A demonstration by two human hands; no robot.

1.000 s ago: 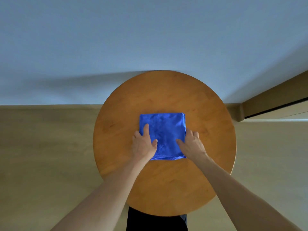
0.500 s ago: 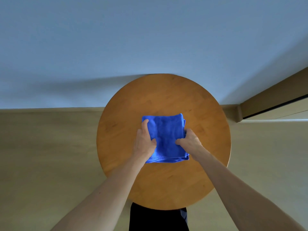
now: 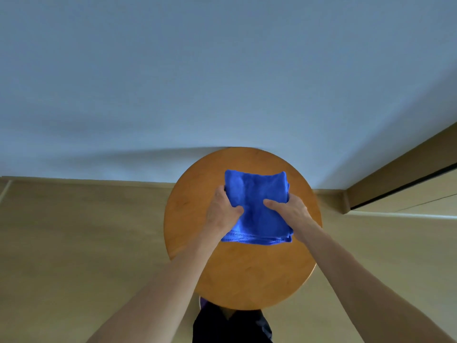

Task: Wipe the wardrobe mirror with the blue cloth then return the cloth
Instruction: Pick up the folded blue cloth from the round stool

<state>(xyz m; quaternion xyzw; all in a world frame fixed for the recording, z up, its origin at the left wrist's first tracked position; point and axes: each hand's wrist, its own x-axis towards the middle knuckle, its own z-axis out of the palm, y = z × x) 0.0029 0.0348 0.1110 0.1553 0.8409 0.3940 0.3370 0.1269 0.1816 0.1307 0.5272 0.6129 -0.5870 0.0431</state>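
A folded blue cloth (image 3: 257, 194) is held above a round wooden stool (image 3: 247, 273). My left hand (image 3: 221, 210) grips its left edge, thumb on top and fingers underneath. On the right edge my right hand (image 3: 289, 209) grips the same way. The cloth's stitched near edge hangs down toward me, and its far edge is raised. The wardrobe mirror is not in view.
A plain pale wall (image 3: 222, 82) stands right behind the stool. Beige floor (image 3: 74, 243) spreads on both sides. A wooden frame with a dark gap (image 3: 400, 191) runs along the right. My dark clothing (image 3: 230, 325) shows below the stool.
Both hands went from resting flat on the cloth to pinching its sides, and the cloth has come up off the stool. The view has pulled back from the stool.
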